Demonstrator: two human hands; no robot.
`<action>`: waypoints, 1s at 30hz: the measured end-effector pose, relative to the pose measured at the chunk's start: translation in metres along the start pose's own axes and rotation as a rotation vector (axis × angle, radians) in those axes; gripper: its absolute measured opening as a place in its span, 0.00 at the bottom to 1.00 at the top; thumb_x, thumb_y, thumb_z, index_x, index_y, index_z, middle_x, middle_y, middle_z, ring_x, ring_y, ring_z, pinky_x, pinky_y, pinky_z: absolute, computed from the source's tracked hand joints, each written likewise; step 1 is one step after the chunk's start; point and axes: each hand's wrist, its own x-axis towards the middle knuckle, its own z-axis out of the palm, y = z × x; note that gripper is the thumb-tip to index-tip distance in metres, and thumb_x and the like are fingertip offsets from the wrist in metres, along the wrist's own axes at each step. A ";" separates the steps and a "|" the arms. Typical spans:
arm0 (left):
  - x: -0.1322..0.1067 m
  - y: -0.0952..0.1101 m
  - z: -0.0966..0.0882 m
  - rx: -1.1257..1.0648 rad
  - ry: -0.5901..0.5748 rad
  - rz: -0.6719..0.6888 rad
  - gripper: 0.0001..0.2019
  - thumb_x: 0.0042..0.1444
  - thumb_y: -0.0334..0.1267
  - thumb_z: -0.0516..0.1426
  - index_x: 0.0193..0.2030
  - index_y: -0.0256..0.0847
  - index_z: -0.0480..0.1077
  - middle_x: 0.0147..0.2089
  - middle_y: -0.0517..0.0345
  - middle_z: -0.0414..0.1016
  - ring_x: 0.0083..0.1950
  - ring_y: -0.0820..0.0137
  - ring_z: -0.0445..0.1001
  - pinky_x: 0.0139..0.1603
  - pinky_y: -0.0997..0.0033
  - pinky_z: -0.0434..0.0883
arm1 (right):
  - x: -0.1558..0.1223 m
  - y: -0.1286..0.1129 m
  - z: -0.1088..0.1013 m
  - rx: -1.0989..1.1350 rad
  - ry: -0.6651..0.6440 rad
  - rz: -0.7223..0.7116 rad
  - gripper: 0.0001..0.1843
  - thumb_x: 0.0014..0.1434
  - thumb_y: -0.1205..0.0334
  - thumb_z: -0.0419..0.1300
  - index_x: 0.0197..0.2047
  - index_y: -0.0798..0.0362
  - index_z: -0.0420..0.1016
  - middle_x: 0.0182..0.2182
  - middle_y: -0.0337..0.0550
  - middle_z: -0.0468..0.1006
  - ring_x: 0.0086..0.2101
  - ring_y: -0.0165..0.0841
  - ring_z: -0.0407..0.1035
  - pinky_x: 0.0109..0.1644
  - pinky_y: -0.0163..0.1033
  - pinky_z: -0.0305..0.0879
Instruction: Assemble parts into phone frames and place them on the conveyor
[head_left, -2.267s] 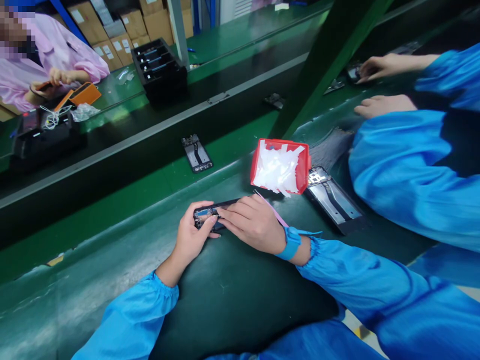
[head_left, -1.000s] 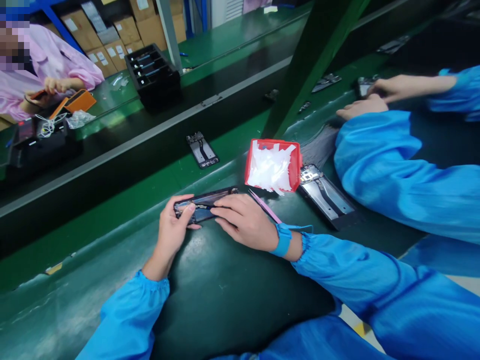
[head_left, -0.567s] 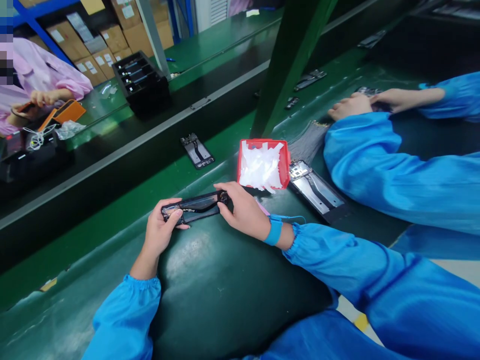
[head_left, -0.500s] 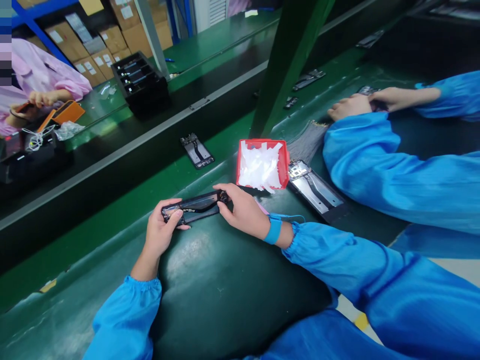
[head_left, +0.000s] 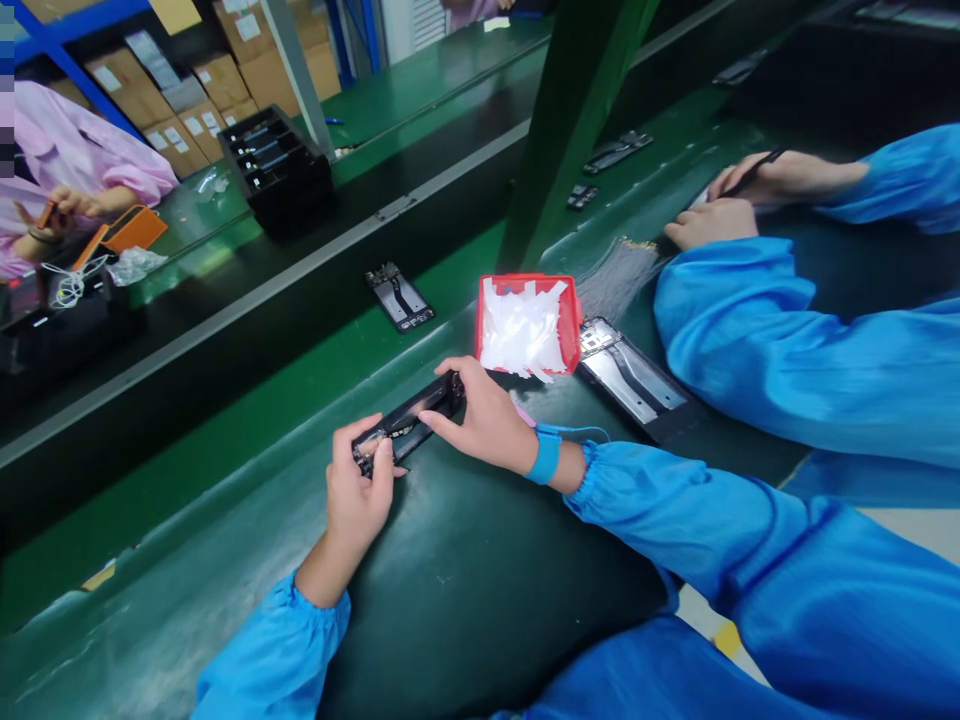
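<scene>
An opened phone [head_left: 409, 412], its black frame and ribbon cable showing, is held tilted above the green mat [head_left: 442, 590]. My left hand [head_left: 360, 490] is closed on its left end, thumb on the upper face and fingers behind. At the opposite end my right hand [head_left: 487, 420] grips the far edge with its fingers, while its thumb reaches over the ribbon cable. A blue wrist strap [head_left: 546, 455] circles my right wrist. Just beyond that hand sits a red tray [head_left: 576, 325] heaped with white strips [head_left: 521, 330].
Another opened phone [head_left: 637, 380] lies right of the tray, near a bundle of thin grey strands [head_left: 615, 280]. One more opened phone [head_left: 400, 298] rests on the green line. A green post [head_left: 566, 130] rises behind. A co-worker's hands [head_left: 720, 215] are at the right; a black rack [head_left: 277, 170] stands across.
My left hand has moved right and the phone is tilted more steeply. My right thumb has shifted inward over the phone. The co-worker's hands at the right have changed position.
</scene>
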 end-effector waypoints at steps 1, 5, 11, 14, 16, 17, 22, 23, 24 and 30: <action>-0.003 0.001 0.002 0.025 0.003 0.020 0.17 0.69 0.45 0.58 0.60 0.41 0.66 0.43 0.55 0.82 0.28 0.72 0.82 0.26 0.74 0.82 | 0.000 -0.002 0.000 0.005 0.005 0.002 0.24 0.61 0.54 0.67 0.55 0.50 0.63 0.47 0.50 0.72 0.47 0.46 0.73 0.53 0.53 0.74; -0.012 0.005 0.011 0.093 0.025 0.074 0.16 0.70 0.43 0.57 0.60 0.41 0.65 0.45 0.52 0.82 0.28 0.72 0.83 0.28 0.75 0.82 | -0.003 -0.007 0.003 0.031 0.038 -0.039 0.29 0.59 0.51 0.70 0.56 0.50 0.62 0.50 0.53 0.69 0.53 0.49 0.69 0.58 0.57 0.72; -0.021 0.003 0.020 0.146 0.043 0.110 0.16 0.70 0.42 0.57 0.61 0.41 0.65 0.47 0.48 0.83 0.30 0.70 0.83 0.34 0.70 0.82 | -0.010 -0.015 0.003 0.021 0.000 0.013 0.37 0.54 0.50 0.75 0.58 0.50 0.60 0.63 0.62 0.60 0.69 0.55 0.56 0.68 0.63 0.64; -0.024 -0.001 0.021 0.150 0.033 0.120 0.17 0.70 0.42 0.57 0.62 0.41 0.64 0.49 0.46 0.83 0.33 0.68 0.84 0.35 0.68 0.82 | -0.013 -0.019 0.003 0.020 -0.010 0.019 0.36 0.54 0.51 0.74 0.58 0.49 0.60 0.65 0.62 0.56 0.71 0.55 0.52 0.69 0.65 0.63; -0.023 -0.004 0.021 0.154 0.031 0.124 0.17 0.70 0.41 0.57 0.61 0.40 0.64 0.49 0.45 0.82 0.36 0.66 0.85 0.36 0.68 0.83 | -0.015 -0.021 0.004 0.026 -0.002 0.023 0.35 0.54 0.52 0.75 0.58 0.49 0.61 0.66 0.62 0.56 0.71 0.55 0.51 0.70 0.65 0.62; -0.022 -0.005 0.020 0.156 0.045 0.125 0.17 0.69 0.42 0.58 0.61 0.40 0.65 0.49 0.45 0.82 0.36 0.66 0.85 0.35 0.68 0.82 | -0.015 -0.022 0.004 0.029 0.004 0.029 0.35 0.54 0.53 0.75 0.57 0.49 0.61 0.66 0.62 0.56 0.71 0.55 0.52 0.70 0.65 0.62; -0.009 -0.006 0.013 0.089 0.095 0.038 0.17 0.66 0.44 0.61 0.58 0.42 0.67 0.40 0.55 0.81 0.26 0.71 0.80 0.25 0.74 0.78 | -0.015 -0.018 0.005 0.013 -0.013 0.031 0.31 0.58 0.57 0.73 0.59 0.49 0.63 0.65 0.59 0.56 0.67 0.53 0.58 0.69 0.64 0.64; -0.005 -0.005 0.011 0.053 0.070 0.005 0.17 0.66 0.45 0.61 0.58 0.43 0.67 0.39 0.57 0.81 0.24 0.72 0.79 0.23 0.75 0.78 | -0.014 -0.017 0.005 0.006 -0.020 0.015 0.30 0.60 0.59 0.71 0.60 0.49 0.63 0.64 0.59 0.58 0.66 0.52 0.60 0.69 0.63 0.64; -0.003 -0.004 0.008 0.016 0.041 -0.024 0.18 0.66 0.45 0.61 0.58 0.43 0.66 0.39 0.58 0.80 0.23 0.73 0.79 0.23 0.75 0.78 | -0.014 -0.015 0.004 0.001 -0.023 -0.002 0.29 0.62 0.60 0.69 0.61 0.49 0.63 0.63 0.58 0.60 0.65 0.52 0.61 0.69 0.63 0.64; 0.008 0.006 0.001 -0.049 0.130 -0.143 0.19 0.62 0.48 0.64 0.53 0.41 0.67 0.32 0.65 0.73 0.17 0.77 0.71 0.14 0.79 0.72 | -0.011 -0.013 0.000 0.010 -0.041 -0.065 0.25 0.64 0.64 0.64 0.62 0.50 0.64 0.56 0.55 0.68 0.58 0.49 0.68 0.61 0.58 0.73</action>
